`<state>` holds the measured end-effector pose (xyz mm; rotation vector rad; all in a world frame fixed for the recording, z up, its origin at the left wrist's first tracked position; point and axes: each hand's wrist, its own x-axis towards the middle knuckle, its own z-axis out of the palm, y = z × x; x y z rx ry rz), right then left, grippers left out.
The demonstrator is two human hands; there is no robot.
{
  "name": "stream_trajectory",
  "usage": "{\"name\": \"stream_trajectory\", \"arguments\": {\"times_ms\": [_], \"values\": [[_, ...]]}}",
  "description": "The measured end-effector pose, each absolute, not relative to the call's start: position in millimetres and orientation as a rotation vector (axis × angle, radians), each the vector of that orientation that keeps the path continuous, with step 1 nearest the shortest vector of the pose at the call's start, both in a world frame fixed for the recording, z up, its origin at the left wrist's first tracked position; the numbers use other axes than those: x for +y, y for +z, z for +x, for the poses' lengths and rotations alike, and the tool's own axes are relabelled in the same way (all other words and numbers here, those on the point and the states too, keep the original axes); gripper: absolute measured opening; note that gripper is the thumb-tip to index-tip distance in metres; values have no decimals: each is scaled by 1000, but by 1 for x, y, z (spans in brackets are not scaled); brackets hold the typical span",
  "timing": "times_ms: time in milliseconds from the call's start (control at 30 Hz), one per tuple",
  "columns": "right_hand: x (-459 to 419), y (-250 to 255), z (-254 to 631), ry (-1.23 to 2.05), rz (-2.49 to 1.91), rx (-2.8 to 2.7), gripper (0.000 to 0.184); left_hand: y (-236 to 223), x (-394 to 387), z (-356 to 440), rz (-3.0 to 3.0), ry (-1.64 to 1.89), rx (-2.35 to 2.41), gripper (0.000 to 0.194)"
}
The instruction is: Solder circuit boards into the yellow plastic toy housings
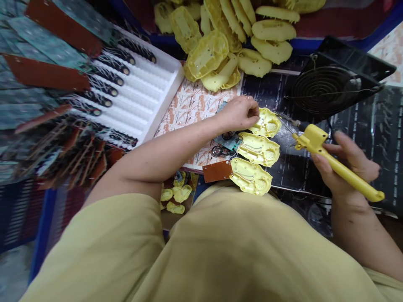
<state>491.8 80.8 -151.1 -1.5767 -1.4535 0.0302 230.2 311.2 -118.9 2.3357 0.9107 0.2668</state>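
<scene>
A yellow soldering gun point(333, 161) is gripped in my right hand point(346, 161), its metal tip pointing left at the farthest yellow plastic shell point(269, 122). My left hand point(241, 112) is over that shell's left end, fingers curled in a pinch; whatever they hold is too small to make out. Nearer me lie a second yellow shell point(260, 149) and a third yellow shell point(252, 176), both inside up, with thin wires and a round speaker grille. A green circuit board point(231, 142) touches the middle shell's left end, and a brown circuit board point(217, 171) the nearest one's.
A black fan point(329, 90) stands at the back right. Yellow shells point(208, 54) are heaped at the back, partly in a blue crate. On the left, a white foam tray point(157, 92) holds rows of wired parts beside stacked boards point(47, 75). More yellow pieces point(181, 193) lie below the table edge.
</scene>
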Motion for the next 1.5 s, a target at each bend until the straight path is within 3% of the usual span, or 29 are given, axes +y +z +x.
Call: {"name": "stream_trajectory", "arguments": {"times_ms": [167,267,433,600,1000,1500], "values": [[81,-149,480,-177,-1338,-1413,27,-113,324,207,2171,324,830,56],[82,-146,473,-171,-1334,-1399,22,-113,335,200,2099,319,874,41],[75,-151,471,-76,-1480,-1409,47,-112,335,209,2072,335,931,17],[70,-149,470,-124,-1396,-1441,22,-105,316,217,2281,285,911,10],[84,-143,462,-38,-1280,-1671,14,-103,308,233,2431,57,947,8],[95,-136,463,-177,-1159,-1890,25,-103,317,242,2517,-142,881,22]]}}
